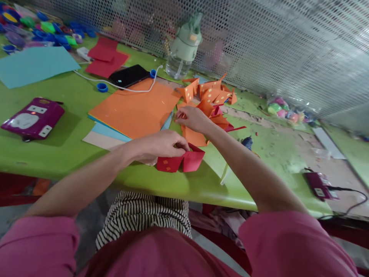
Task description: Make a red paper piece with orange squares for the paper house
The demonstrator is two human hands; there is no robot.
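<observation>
Pink top [161,254], short loose sleeves [294,242] ending near elbows. Lower garment [144,211] striped black and off-white, fabric gathered in folds. Both forearms [95,179] bare.

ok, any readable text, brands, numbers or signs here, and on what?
None readable.
Left purple socket box: yellowish marking, too blurred.
Right purple socket box: any lettering too small.
Water bottle: orange patch, no legible text.
</observation>
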